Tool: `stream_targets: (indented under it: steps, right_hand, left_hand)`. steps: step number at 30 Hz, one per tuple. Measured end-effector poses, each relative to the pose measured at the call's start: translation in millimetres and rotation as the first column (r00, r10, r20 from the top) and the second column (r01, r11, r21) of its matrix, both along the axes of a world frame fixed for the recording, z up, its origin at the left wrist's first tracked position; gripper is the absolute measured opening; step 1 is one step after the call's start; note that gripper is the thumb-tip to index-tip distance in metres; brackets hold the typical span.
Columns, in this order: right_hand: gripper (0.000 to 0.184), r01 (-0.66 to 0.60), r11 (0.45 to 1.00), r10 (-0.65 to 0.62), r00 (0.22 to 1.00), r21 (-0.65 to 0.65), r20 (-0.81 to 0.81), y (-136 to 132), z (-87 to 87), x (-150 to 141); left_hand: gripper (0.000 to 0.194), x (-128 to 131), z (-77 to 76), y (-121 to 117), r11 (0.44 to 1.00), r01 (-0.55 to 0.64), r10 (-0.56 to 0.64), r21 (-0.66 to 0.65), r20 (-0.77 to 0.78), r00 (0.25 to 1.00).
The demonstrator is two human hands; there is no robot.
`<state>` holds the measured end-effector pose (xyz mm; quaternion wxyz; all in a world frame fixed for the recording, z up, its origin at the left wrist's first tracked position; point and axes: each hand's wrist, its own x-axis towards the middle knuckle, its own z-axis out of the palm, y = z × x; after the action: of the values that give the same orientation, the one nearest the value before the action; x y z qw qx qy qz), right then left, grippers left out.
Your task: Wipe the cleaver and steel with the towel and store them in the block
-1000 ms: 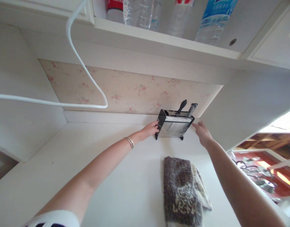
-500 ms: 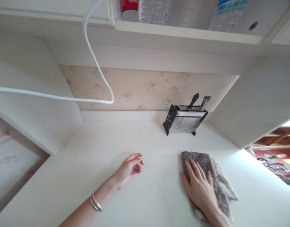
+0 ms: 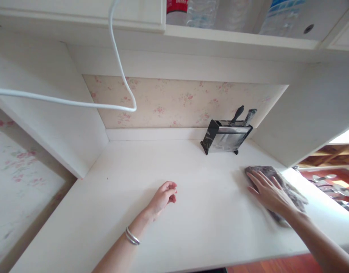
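Observation:
My right hand point(image 3: 272, 192) lies flat, fingers spread, on a folded fuzzy grey-brown cloth point(image 3: 293, 191) on the right part of the white countertop point(image 3: 202, 212). The palm and fingers cover much of the cloth. Over the middle of the counter is my left hand point(image 3: 163, 197), loosely curled, with a gap between thumb and fingers and nothing in it. A silver bracelet point(image 3: 132, 236) circles that wrist. Behind both hands, a knife block point(image 3: 228, 138) with black ends and clear sides stands near the back wall, two dark handles rising from its top.
A white cable point(image 3: 120, 68) hangs across the upper left. Overhead, a shelf point(image 3: 242, 40) holds several plastic bottles point(image 3: 202, 13). White side panels point(image 3: 299, 110) flank the counter. Beyond its right end, a red tray point(image 3: 324, 178) contains metal utensils. Reddish flooring point(image 3: 271, 264) shows below the front edge.
My right hand has slid the cloth to the right across the counter. The left hand's fingers have curled in slightly. The view has shifted a little.

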<state>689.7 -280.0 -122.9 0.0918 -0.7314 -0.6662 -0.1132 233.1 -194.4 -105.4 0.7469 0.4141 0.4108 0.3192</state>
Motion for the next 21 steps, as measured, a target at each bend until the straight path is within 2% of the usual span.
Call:
stream_targets:
  steps: [2, 4, 6, 8, 10, 12, 14, 17, 21]
  right_hand:
    - [0.056, -0.046, 0.997, 0.054, 0.991, 0.069, -0.120, 8.7, 8.5, -46.6]
    - [0.045, -0.068, 0.996, 0.083, 0.934, 0.056, -0.348, 16.9, 12.9, -105.7]
    - [0.038, -0.118, 0.993, 0.083, 0.786, -0.016, -0.613, 24.5, 13.6, -169.3]
    - [0.039, -0.251, 0.968, 0.145, 0.603, -0.014, -0.784, 32.5, 13.2, -229.5]
    - [0.040, -0.401, 0.914, 0.265, 0.475, 0.062, -0.839, 41.6, 13.4, -280.2]
    - [0.039, -0.501, 0.856, 0.363, 0.400, 0.131, -0.842, 51.1, 13.8, -317.6]
    - [0.037, -0.519, 0.839, 0.411, 0.405, 0.165, -0.817, 59.1, 12.8, -340.2]
    - [0.033, -0.502, 0.849, 0.415, 0.438, 0.166, -0.798, 65.5, 8.8, -349.2]
    - [0.046, -0.491, 0.854, 0.364, 0.329, 0.172, -0.871, 67.6, 5.9, -338.9]
  left_hand:
    - [0.020, -0.1, -3.9, 0.4, 1.000, 0.009, -0.009, 0.015, 0.017, 1.000]
    - [0.020, 0.4, -7.0, 0.4, 1.000, 0.016, -0.017, 0.026, 0.039, 0.999]
    - [0.024, 1.6, -8.7, -0.1, 1.000, 0.007, -0.009, 0.028, 0.069, 0.998]
    - [0.032, 3.0, -9.3, -0.7, 1.000, -0.019, 0.016, 0.020, 0.109, 0.994]
    - [0.039, 3.4, -9.4, -0.4, 0.998, -0.063, 0.061, 0.009, 0.152, 0.987]
    - [0.042, 2.2, -9.3, 1.5, 0.991, -0.130, 0.128, -0.001, 0.187, 0.974]
    - [0.041, -0.1, -9.4, 4.8, 0.980, -0.196, 0.194, -0.009, 0.205, 0.959]
    - [0.037, -3.1, -11.1, 10.2, 0.976, -0.216, 0.214, -0.011, 0.193, 0.957]
    - [0.029, -2.8, -15.6, 13.5, 0.988, -0.152, 0.151, -0.008, 0.149, 0.977]
